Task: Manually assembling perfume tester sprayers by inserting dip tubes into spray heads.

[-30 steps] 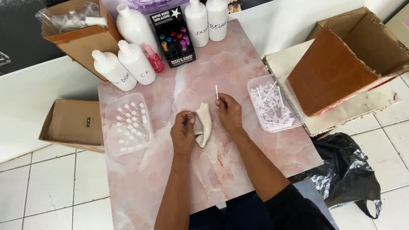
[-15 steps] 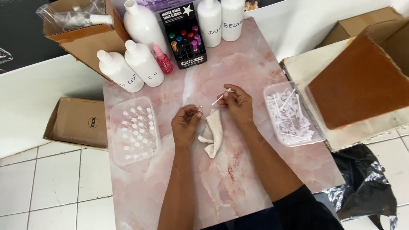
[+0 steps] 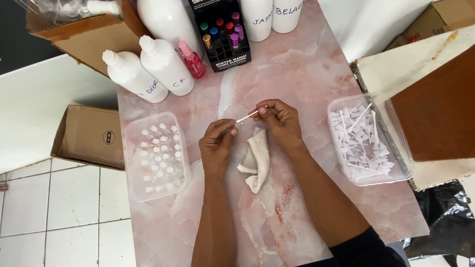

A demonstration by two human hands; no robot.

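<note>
My left hand (image 3: 216, 145) pinches a tiny clear vial (image 3: 233, 130) at its fingertips over the pink marble table (image 3: 307, 64). A thin white dip stick (image 3: 250, 115) is pinched in my right hand (image 3: 279, 121), its tip pointing at the vial's mouth. Below and between the hands lies a crumpled off-white cloth (image 3: 256, 159). A clear tub of small vials (image 3: 157, 154) sits left of my left hand. Right of my right hand is a clear tub of white dip sticks (image 3: 364, 139).
White squeeze bottles (image 3: 151, 69), a pink spray bottle (image 3: 192, 59) and a black display box of coloured roll-ons (image 3: 221, 30) stand at the table's far side. Cardboard boxes sit at left (image 3: 89, 136) and top left (image 3: 84, 34). A brown board (image 3: 440, 109) is on the right.
My right hand has brought the stick down from upright to the vial in my left hand. Both hands have lifted off the cloth and come together above it.
</note>
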